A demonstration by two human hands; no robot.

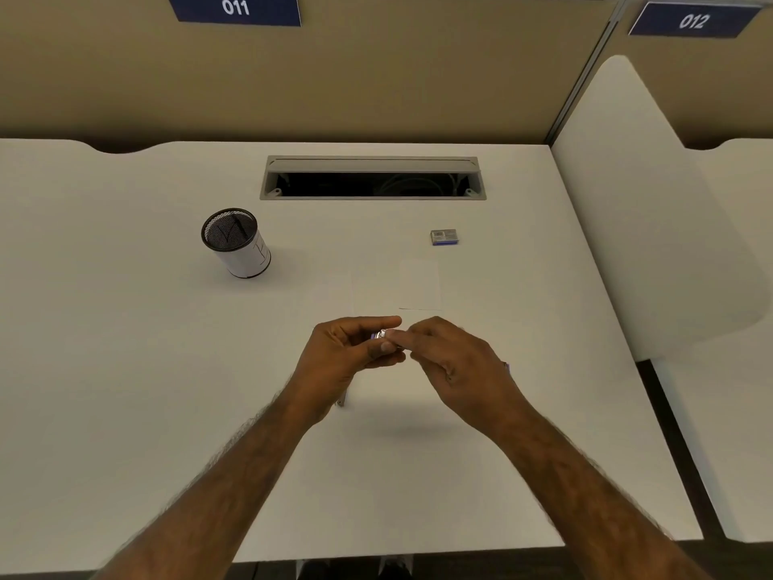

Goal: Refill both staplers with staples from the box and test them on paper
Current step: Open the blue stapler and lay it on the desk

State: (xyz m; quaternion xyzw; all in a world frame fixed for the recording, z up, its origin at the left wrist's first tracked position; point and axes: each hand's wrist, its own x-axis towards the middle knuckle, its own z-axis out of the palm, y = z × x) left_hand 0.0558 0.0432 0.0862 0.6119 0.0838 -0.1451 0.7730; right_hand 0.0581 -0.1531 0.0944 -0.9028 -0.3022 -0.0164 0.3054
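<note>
At desk centre: left hand and right hand meet fingertip to fingertip over the white desk, with a shadow beneath them.
Left hand: fingers are curled and the thumb lies along the top, gripping a shiny metal piece with a purple edge.
Right hand: palm faces down, and the fingertips pinch the same piece from its right side.
Metal piece: mostly hidden by the 2 hands; whether it is a stapler or a staple strip cannot be told.
Grey tip: juts out under the left hand near the wrist; what it is cannot be told.
Purple sliver: shows at the right hand's outer edge; the rest is hidden.
Box: lies flat beyond the hands to the right, well apart from them.
Paper: white sheet flat on the desk between box and hands, faint against the surface.
Cup: black mesh, upright, well left of the box.
Cable slot: open, at the desk's rear.
Signs: 011 and 012, on the partition.
</note>
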